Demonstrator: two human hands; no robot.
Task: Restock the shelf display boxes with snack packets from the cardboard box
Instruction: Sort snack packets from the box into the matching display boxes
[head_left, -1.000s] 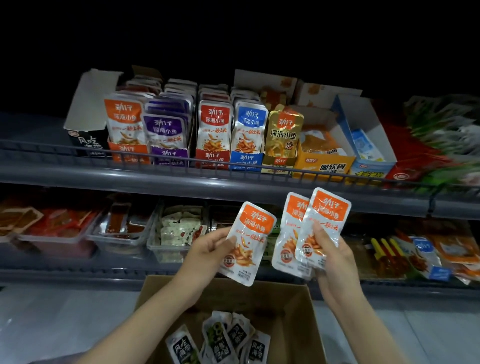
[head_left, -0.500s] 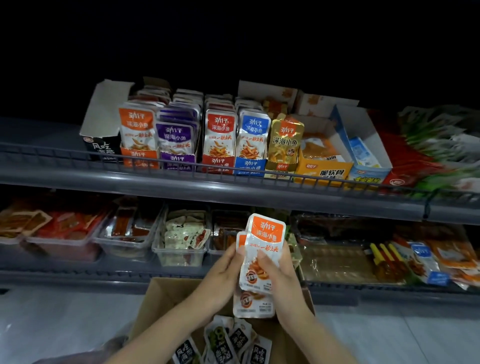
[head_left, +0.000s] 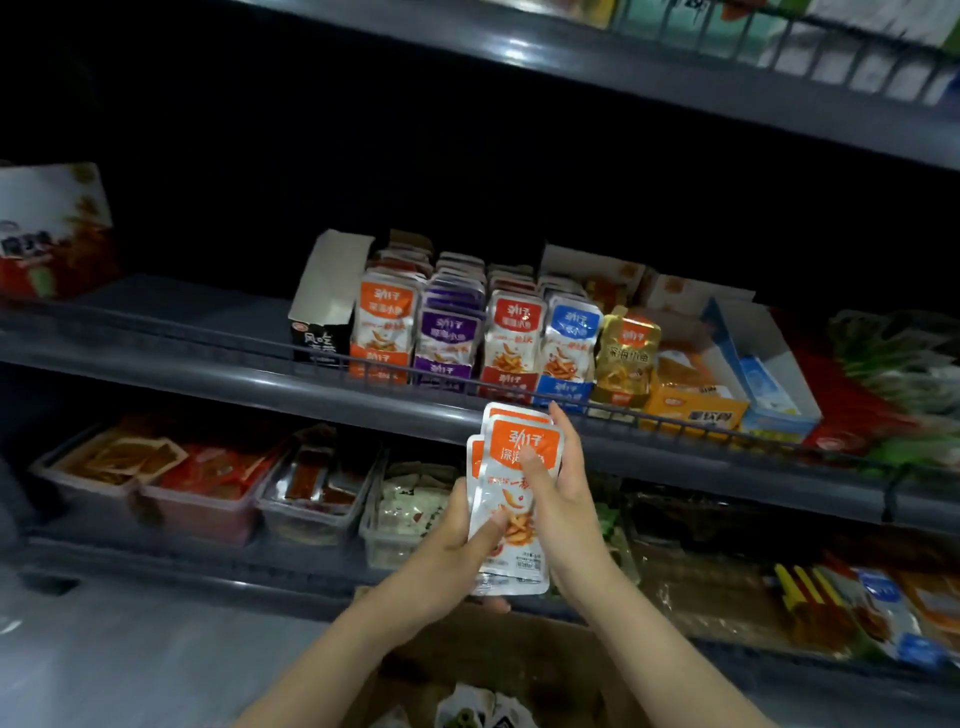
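I count three orange packets (head_left: 511, 499) in a slightly fanned stack, faces toward me, long axis upright, orange tops pointing up. The stack hangs just before the shelf (head_left: 260, 387) front edge, above the box (head_left: 519, 660). Five rows stand on the shelf: orange row (head_left: 383, 317), purple row (head_left: 449, 332), red row (head_left: 514, 332), blue row (head_left: 571, 332), gold row (head_left: 626, 348). My left hand (head_left: 457, 545) grips the stack's lower left, thumb across the front. My right hand (head_left: 563, 499) clasps its right side, thumb on the front, forefinger straight up. Both forearms rise from below.
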